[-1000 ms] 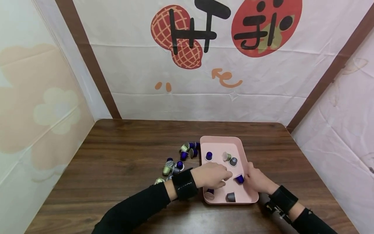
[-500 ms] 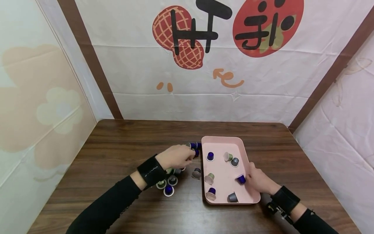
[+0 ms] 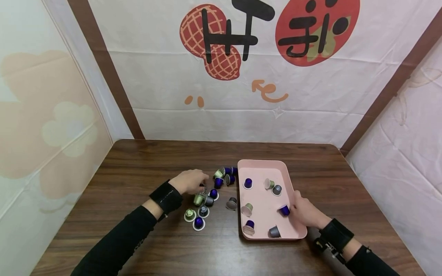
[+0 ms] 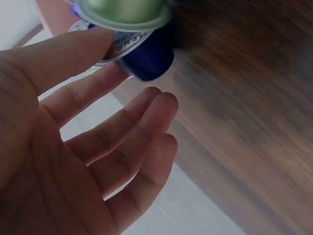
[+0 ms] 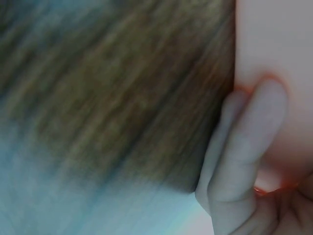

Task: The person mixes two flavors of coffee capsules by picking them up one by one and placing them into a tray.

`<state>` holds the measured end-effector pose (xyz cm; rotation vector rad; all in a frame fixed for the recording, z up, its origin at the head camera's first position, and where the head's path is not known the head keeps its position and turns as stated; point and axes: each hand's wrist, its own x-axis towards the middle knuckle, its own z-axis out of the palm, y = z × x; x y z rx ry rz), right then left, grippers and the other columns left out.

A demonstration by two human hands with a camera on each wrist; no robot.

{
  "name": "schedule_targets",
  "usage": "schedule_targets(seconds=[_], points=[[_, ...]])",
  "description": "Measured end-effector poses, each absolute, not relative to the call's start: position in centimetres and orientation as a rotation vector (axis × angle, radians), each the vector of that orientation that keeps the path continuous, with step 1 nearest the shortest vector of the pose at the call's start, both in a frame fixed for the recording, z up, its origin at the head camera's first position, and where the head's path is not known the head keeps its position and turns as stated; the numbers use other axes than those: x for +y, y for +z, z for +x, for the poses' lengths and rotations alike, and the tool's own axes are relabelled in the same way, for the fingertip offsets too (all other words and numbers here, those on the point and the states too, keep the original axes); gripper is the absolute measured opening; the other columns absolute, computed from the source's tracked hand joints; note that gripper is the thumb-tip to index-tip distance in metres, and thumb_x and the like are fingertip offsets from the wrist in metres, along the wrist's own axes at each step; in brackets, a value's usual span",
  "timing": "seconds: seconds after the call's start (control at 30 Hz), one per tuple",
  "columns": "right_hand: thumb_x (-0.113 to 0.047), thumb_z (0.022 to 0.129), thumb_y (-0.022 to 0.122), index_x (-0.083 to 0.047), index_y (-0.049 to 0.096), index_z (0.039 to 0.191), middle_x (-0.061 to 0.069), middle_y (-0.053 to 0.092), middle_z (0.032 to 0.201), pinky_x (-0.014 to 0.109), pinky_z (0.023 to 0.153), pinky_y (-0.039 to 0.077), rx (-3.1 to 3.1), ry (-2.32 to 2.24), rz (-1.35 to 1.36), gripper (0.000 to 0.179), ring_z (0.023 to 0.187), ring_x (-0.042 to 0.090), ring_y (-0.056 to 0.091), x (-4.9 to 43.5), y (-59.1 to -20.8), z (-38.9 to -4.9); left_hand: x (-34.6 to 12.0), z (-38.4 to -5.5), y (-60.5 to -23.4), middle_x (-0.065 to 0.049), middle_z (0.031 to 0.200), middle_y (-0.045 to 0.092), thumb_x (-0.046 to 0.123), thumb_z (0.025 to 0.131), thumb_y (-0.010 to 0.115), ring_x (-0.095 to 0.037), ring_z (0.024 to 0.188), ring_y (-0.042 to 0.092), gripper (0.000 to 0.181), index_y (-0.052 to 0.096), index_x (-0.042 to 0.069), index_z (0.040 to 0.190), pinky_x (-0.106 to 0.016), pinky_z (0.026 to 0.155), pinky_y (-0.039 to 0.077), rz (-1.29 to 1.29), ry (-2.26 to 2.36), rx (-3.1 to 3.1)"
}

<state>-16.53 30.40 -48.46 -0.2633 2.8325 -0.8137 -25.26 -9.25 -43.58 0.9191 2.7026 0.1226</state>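
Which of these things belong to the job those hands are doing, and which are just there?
Seem part of the job:
pink tray, its edge gripped by the right hand
capsules in the tray
loose capsules beside it, the left hand close by

Just surroundings:
brown table
printed sheet behind
black wristbands

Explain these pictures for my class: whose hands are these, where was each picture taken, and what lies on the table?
No robot here: a person works with two bare hands. The wide picture comes from a head-worn camera looking forward and down; the two close-ups, from cameras worn on the wrists. On the table lie small blue, green and grey capsules, some loose, others in a pink tray. The right hand grips the tray's edge. The left hand has its fingers at a blue capsule; whether they hold it, I cannot tell.
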Motion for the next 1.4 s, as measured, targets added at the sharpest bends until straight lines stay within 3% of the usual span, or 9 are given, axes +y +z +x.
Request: schedule_targets(seconds=[0.4,0.63,0.8,1.03,1.2,1.4], points=[[-0.001,0.092,0.045,0.006,0.032,0.106,0.001,0.035,0.065,0.029,0.051,0.037,2.826,-0.815,-0.264,0.019,0.059,0.016,0.047,30.3,-48.4,-16.5,-10.1,-25.5,-44.2,0.000,0.088,0.062,0.013,0.084,0.070,-0.020,0.085,0.059,0.012,0.060,0.014,0.091,-0.039,0.075,0.047,0.936,0.181,2.721],[-0.001,0.092,0.045,0.005,0.033,0.106,0.000,0.033,0.065,0.027,0.049,0.035,2.827,-0.819,-0.270,0.019,0.057,0.015,0.046,30.2,-48.3,-16.4,-10.3,-25.4,-44.7,0.002,0.087,0.062,0.014,0.085,0.070,-0.016,0.083,0.059,0.013,0.063,0.013,0.096,-0.037,0.075,0.047,0.916,0.190,2.722],[-0.001,0.093,0.044,0.007,0.031,0.108,0.001,0.034,0.065,0.028,0.049,0.036,2.815,-0.810,-0.245,0.021,0.057,0.016,0.047,30.1,-48.1,-16.3,-10.4,-25.2,-44.2,0.002,0.083,0.059,0.015,0.088,0.067,-0.014,0.074,0.055,0.008,0.061,0.013,0.094,-0.034,0.068,0.046,0.939,0.235,2.756],[-0.001,0.092,0.046,0.007,0.031,0.108,0.002,0.035,0.065,0.029,0.050,0.037,2.820,-0.804,-0.227,0.023,0.059,0.016,0.047,30.1,-48.0,-16.3,-9.5,-24.3,-42.4,-0.004,0.094,0.055,0.016,0.091,0.062,-0.015,0.071,0.052,0.027,0.061,0.008,0.117,-0.032,0.063,0.044,1.034,0.288,2.845],[-0.001,0.092,0.046,0.006,0.032,0.107,0.001,0.036,0.065,0.029,0.051,0.037,2.831,-0.801,-0.249,0.021,0.059,0.016,0.047,30.2,-48.1,-16.3,-7.9,-23.4,-41.5,-0.002,0.089,0.048,0.018,0.092,0.062,-0.013,0.062,0.047,0.018,0.062,0.013,0.109,-0.028,0.056,0.041,1.115,0.302,2.845],[-0.002,0.092,0.045,0.007,0.032,0.108,0.002,0.036,0.065,0.028,0.050,0.037,2.818,-0.803,-0.237,0.022,0.058,0.016,0.047,30.1,-48.2,-16.3,-5.6,-22.6,-40.5,-0.003,0.093,0.052,0.020,0.091,0.064,-0.012,0.065,0.050,0.017,0.063,0.014,0.107,-0.027,0.058,0.044,1.221,0.311,2.847]])
